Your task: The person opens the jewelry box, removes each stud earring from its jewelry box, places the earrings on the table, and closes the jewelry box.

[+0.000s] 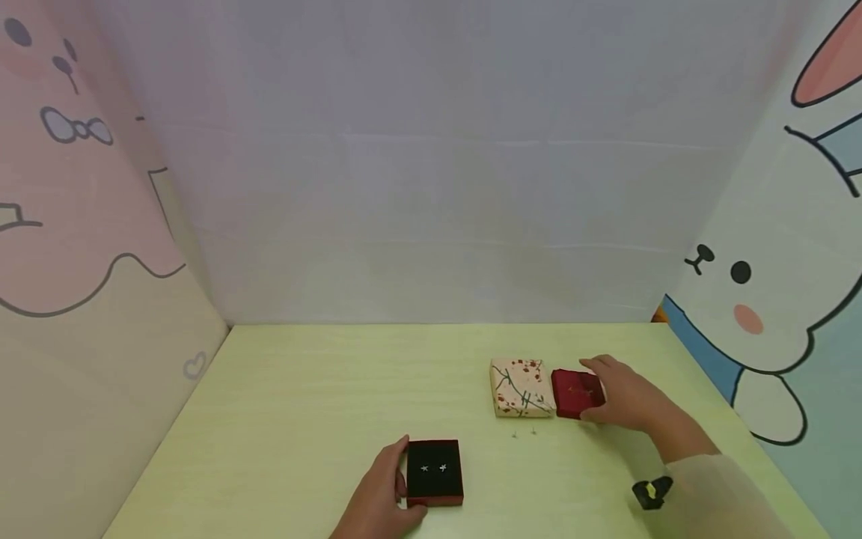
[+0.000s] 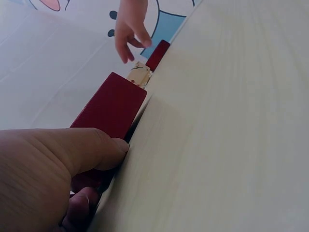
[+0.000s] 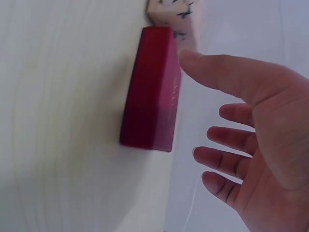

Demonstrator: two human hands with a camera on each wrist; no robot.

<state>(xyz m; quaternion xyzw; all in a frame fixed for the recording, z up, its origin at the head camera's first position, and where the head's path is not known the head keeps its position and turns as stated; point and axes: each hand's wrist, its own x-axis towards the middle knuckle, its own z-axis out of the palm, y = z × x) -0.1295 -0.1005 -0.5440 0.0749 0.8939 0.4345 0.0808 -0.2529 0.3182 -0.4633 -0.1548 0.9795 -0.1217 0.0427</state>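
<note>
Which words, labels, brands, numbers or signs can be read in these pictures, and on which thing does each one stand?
Readable text: none.
Red box-shaped piece: faint gold marks on its top, too small and blurred to read; they may be letters or decoration.
Patterned box: printed flowers and branches, no visible writing.
Open box: no visible writing.

The red box (image 2: pixel 112 104) looks like smooth card, its black insert (image 1: pixel 433 486) matt, the tabletop (image 2: pixel 231 106) faintly wood-grained.
</note>
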